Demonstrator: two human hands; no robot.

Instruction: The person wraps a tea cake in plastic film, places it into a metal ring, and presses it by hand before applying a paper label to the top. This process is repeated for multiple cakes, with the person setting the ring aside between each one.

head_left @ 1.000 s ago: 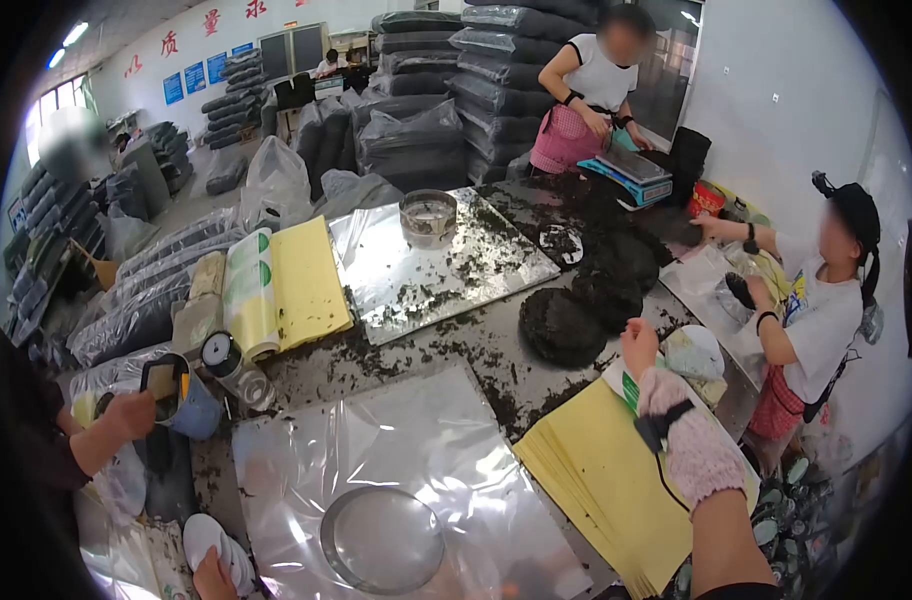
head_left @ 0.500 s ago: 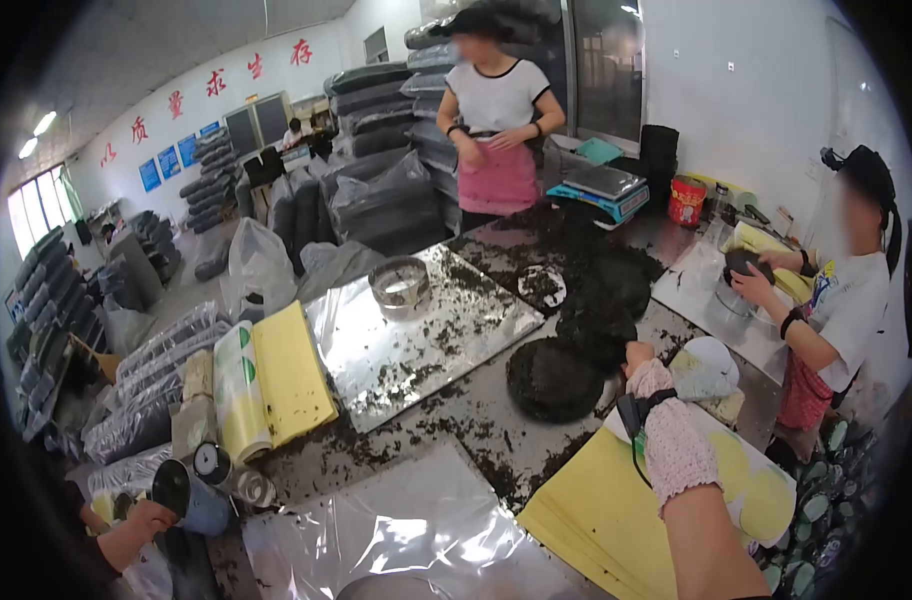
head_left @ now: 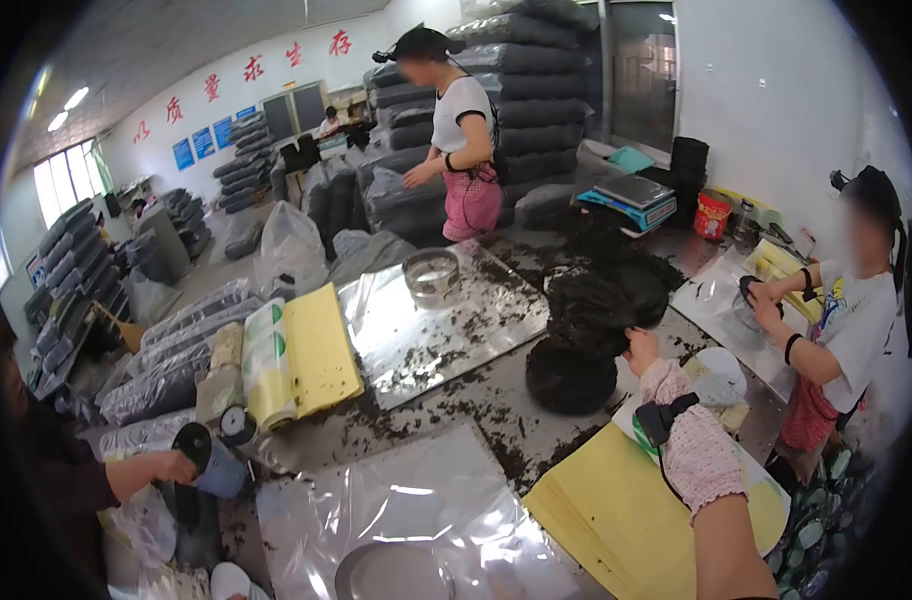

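Note:
My right hand [head_left: 641, 352], in a pale pink lace sleeve with a black device strapped at the wrist, has its fingers curled at the edge of a dark, stringy, seaweed-like heap [head_left: 601, 290]. It seems to pinch some of that material. Just left of the hand lies a round dark cake [head_left: 571, 376] of the same stuff. Beneath my forearm are yellow sheets [head_left: 606, 500] and a printed plastic roll. A clear plastic-covered sheet [head_left: 376, 490] with a metal ring [head_left: 394, 574] lies nearest me. My left hand is out of view.
At the left, another person's hand [head_left: 171, 466] holds a dark round piece by a blue cup [head_left: 221, 474]. A metal tray [head_left: 456, 345] bears a ring [head_left: 431, 276] and scraps. Two co-workers stand behind and right. A scale [head_left: 631, 198] and red can [head_left: 713, 214] stand at the back.
The view has shifted. The co-worker at the back has turned to the left. The right co-worker has lowered the dark piece. My right hand's fingers have moved slightly at the heap.

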